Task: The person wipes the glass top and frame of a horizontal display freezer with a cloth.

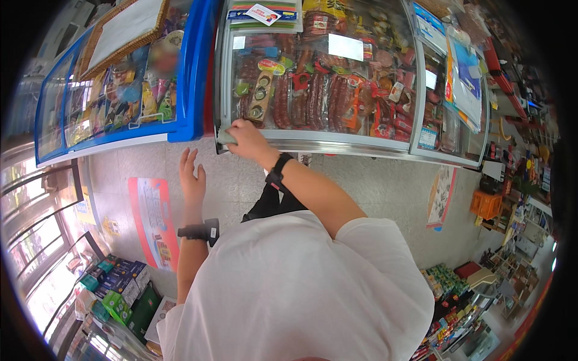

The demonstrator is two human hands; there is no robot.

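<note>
My right hand (246, 141) grips a pale grey-green cloth (226, 136) at the near left corner of a glass-topped display freezer (343, 143). Under its glass lie packs of sausages (316, 101) and other packaged meat, with a tray of round items (260, 97) beside the hand. My left hand (193, 173) holds nothing; its fingers are apart in the air over the floor, near the front edge of a blue chest freezer (184, 131). A black band is on each wrist.
A wicker tray (158, 29) rests on the blue freezer. Printed sheets (465, 85) lie on the display freezer's right part. Behind at left stand stacked boxes (117, 280); at right are an orange crate (485, 204) and shelves of goods. Floor posters (156, 221) lie at left and right.
</note>
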